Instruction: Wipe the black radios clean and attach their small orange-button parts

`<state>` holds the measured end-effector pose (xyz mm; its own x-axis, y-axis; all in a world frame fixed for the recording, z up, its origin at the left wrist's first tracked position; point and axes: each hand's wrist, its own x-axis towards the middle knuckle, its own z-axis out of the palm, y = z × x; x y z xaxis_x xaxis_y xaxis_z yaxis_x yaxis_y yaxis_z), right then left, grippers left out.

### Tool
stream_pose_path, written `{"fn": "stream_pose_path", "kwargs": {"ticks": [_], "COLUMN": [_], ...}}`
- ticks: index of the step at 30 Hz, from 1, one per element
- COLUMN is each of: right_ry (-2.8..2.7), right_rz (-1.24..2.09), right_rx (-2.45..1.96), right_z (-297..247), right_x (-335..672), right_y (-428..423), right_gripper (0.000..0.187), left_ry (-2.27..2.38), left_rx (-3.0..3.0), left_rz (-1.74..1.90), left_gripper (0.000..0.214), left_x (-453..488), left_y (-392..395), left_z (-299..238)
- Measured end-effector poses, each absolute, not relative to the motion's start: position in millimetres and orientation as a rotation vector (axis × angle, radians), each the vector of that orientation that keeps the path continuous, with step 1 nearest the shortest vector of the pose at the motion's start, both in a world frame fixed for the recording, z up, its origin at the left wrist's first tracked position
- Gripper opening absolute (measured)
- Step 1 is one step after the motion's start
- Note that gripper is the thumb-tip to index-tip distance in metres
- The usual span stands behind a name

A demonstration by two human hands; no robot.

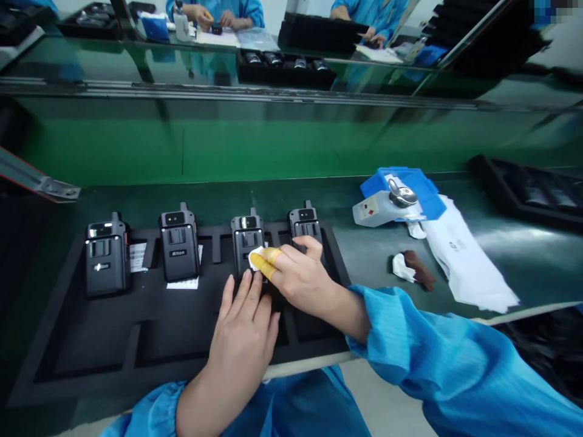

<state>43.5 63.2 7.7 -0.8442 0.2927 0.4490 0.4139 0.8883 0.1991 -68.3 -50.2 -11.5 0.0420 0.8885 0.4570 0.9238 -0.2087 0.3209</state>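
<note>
Several black handheld devices with stubby antennas, like two-way radios, stand in a row in a black foam tray (182,346). My right hand (300,273), with yellow finger covers on two fingers, pinches a small white wipe (255,258) against the front of the third device (247,233). The fingers of my left hand (246,334) lie stretched out at that device's lower end, holding nothing. Partly behind my right hand is the rightmost device (305,221). To the left are a device lettered "Riton" (179,252) and the leftmost device (107,261).
Right of the tray are a white bottle (380,209) with a metal top, a blue bin (428,188), white sheets (469,261) and a crumpled brown rag (419,270). Another black tray (528,188) lies far right. Beyond the green partition (273,145), co-workers' hands (218,19) are busy.
</note>
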Motion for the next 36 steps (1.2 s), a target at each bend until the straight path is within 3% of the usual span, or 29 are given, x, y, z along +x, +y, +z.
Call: {"fn": "stream_pose_path", "kwargs": {"ticks": [10,20,28,36], "right_ry": [-2.579,-2.641,-2.684,-2.698], "right_rz": [-0.577,-0.486,-0.367,-0.434], "right_rx": [-0.647,-0.387,-0.183,-0.072], "right_z": [34,40,24,28], "right_x": [60,-36,-102,-77], "right_y": [83,112,115,127], "right_gripper": [0.027,0.027,0.029,0.028], "left_ry": [-1.944,-2.118,-2.176,-2.165], "left_rx": [-2.302,-1.970,-1.907,-1.900], "left_rz": [-1.091,-0.719,-0.853,-0.883], "left_gripper": [0.020,0.027,0.028,0.027], "left_x": [-90,-146,-142,-143], "left_y": [-69,-80,-77,-75], "left_z": [5,-10,-16,-15]}}
